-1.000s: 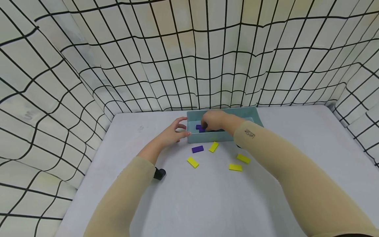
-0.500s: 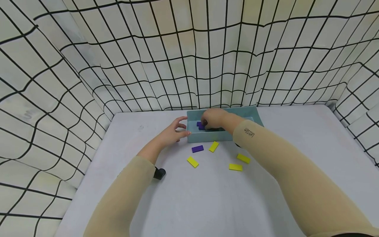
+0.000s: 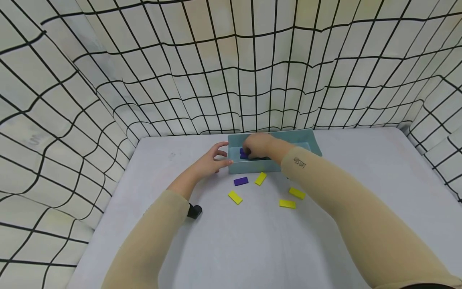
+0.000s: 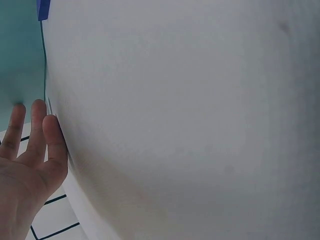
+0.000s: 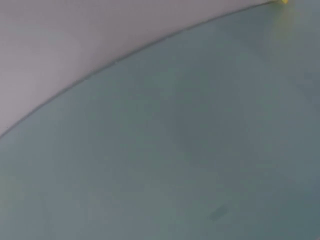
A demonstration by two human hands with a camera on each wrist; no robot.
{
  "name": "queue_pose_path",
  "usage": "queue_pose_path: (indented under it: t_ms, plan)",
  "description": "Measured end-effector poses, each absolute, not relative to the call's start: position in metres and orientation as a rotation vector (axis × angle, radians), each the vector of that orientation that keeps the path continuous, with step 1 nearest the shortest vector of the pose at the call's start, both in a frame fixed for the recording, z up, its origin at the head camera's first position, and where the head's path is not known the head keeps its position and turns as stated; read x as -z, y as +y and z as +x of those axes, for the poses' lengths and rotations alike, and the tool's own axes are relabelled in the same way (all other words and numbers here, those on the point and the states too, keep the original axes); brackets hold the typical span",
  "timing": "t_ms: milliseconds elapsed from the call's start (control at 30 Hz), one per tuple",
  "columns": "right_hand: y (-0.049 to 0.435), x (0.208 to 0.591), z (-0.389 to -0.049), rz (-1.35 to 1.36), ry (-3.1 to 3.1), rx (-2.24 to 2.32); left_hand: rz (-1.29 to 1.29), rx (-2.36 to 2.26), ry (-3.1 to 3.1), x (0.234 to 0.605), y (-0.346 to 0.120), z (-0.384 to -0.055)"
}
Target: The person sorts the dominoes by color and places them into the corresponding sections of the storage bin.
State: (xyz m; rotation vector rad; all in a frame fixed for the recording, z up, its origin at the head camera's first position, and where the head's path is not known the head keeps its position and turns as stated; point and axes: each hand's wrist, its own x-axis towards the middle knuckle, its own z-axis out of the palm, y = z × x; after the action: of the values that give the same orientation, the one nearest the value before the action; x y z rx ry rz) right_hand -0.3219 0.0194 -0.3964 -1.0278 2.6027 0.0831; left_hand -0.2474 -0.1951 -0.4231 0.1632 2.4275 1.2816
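Note:
A light blue rectangular box (image 3: 265,165) stands near the table's far edge. At its left end is my left hand (image 3: 209,162), thumb at the near corner and fingers spread along the end wall. The left wrist view shows those fingers extended against the blue wall. My right hand (image 3: 258,145) reaches down inside the box with curled fingers. A purple block (image 3: 244,156) is pinched at its fingertips, partly hidden by the hand. Behind it lies another purple block (image 3: 242,151) on the box floor. The right wrist view is filled by the box wall and shows no fingers.
On the white table (image 3: 231,249) in front of the box lie another purple block (image 3: 241,181) and several yellow blocks (image 3: 260,178). Black grid netting (image 3: 254,72) over pale walls encloses the table's back and sides. A black wrist device (image 3: 195,211) sticks out beside the left sleeve.
The purple blocks inside the box have shifted slightly, and the pinched one has moved a little left with my right hand. My left hand and the blocks on the table stay put.

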Motion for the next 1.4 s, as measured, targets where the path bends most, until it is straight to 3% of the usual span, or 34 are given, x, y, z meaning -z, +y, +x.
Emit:
queue_pose_path:
  t_ms: [667,1400]
  plan:
    - [0.034,0.372,-0.314,-1.033,2.676,0.042,0.147,-1.303,2.42,0.421,-0.194,-0.247]
    - [0.078,0.348,-0.26,-1.058,2.796,0.203,0.137,-1.295,2.411,0.422,-0.194,-0.247]
